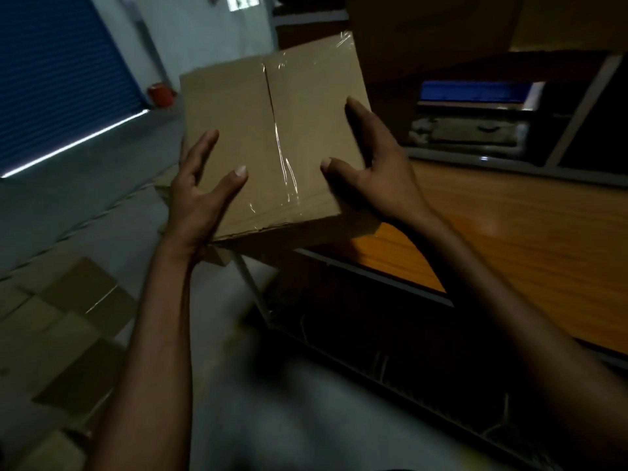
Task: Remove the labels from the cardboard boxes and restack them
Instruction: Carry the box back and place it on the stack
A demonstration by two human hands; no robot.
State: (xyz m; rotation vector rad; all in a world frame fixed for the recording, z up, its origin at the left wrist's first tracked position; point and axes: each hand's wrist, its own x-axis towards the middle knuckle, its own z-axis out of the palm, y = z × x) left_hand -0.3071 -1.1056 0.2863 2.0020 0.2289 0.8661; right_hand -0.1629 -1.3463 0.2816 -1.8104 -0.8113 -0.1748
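Your left grip point(200, 185) and right grip point(377, 164), both spread, press the taped cardboard box point(272, 130) between them; it is above the bench point(509, 232) corner.

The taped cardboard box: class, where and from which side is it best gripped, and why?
Take the cardboard box by its left and right edges, a palm from each side, as the left hand and right hand sit. Its flat top is wide and tape-slick; one hand would probably slip.

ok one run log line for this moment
box: taped seam up, no label on visible face | left hand: flat against its left edge | right hand: flat against its right edge
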